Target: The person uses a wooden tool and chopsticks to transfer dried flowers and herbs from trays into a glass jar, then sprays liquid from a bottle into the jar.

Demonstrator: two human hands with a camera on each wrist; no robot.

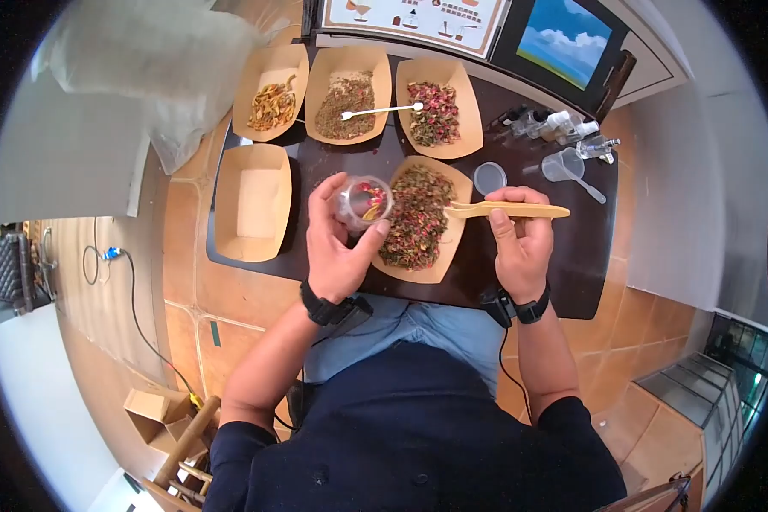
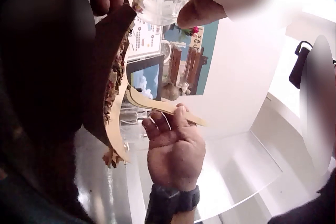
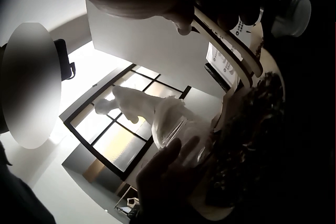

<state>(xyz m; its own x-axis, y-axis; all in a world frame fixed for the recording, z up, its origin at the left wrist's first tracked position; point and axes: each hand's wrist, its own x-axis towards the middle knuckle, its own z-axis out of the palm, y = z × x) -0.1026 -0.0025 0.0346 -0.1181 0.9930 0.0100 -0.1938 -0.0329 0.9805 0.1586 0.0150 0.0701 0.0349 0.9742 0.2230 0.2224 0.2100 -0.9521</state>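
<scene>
Maybe it's filling time: left hand (image 1: pixel 336 254) grips a cup (image 1: pixel 363 204), right hand (image 1: pixel 523 249) tongs (image 1: pixel 510 207), by the flower tray (image 1: pixel 462 183); next should pinch flower bits (image 1: pixel 417 218).

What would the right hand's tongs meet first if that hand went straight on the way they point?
Probably the dried flower mix in the near tray; the tongs in the right hand point across it. Height is unclear: passing above, they might meet the clear cup in the left hand.
</scene>
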